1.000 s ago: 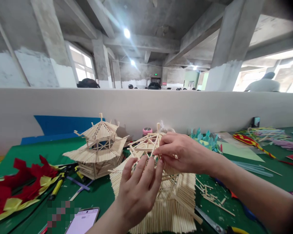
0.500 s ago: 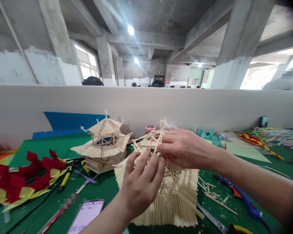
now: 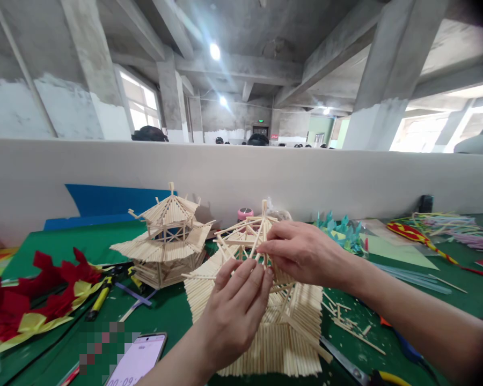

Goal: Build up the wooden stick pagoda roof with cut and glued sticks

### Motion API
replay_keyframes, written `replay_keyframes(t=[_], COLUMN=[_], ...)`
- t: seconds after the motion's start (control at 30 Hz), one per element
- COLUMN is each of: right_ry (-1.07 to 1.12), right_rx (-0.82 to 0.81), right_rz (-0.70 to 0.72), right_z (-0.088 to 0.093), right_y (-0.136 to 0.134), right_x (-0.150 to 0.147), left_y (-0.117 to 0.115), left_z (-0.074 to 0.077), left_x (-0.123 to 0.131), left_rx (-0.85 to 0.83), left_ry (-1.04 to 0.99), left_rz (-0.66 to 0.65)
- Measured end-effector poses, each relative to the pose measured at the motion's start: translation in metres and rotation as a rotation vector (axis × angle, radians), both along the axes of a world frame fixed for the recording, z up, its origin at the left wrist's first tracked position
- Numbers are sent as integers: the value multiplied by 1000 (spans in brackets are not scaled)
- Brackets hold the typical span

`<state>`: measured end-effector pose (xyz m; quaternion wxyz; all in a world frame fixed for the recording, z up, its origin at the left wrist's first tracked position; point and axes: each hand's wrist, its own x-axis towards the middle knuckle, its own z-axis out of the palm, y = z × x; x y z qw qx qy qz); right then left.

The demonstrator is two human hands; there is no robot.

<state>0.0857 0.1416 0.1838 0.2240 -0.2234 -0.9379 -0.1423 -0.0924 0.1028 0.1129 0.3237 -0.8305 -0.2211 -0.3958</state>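
In front of me stands a pagoda model [image 3: 273,343] built of thin wooden sticks, its lower roof closely covered and its upper roof an open frame. With curled fingers, my left hand [image 3: 239,308] pinches the lower end of a sloping wooden stick [image 3: 258,244] on that upper frame. My right hand [image 3: 300,252] grips the same stick from the right, thumb and index finger closed just above the left fingertips. Both hands hide part of the frame. A second stick pagoda [image 3: 171,241], with both roofs covered, stands to the left.
A phone [image 3: 140,354] showing a timer lies front left, near a red and yellow paper piece [image 3: 52,295]. Scissors [image 3: 344,359], stick scraps [image 3: 354,324] and a blue tool [image 3: 410,346], partly under my right arm, lie right. A white partition [image 3: 326,179] stands behind.
My left fingers have drawn closer together and curled around the stick end. The right hand stays at the same stick, slightly lower. The whole view has shifted a little.
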Motion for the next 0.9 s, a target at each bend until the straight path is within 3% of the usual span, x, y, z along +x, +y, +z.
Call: replay_keyframes(t=[0.33,0.9], right_ry=[511,549], right_rx=[-275,-342], right_rz=[-81,-64], right_z=[-5,-13], right_y=[5,5], right_x=[19,15], left_y=[3,0], left_z=[-9,-5], left_x=[-2,2], left_rx=[-6,37], left_ry=[-3,-24], left_rz=[-13,26])
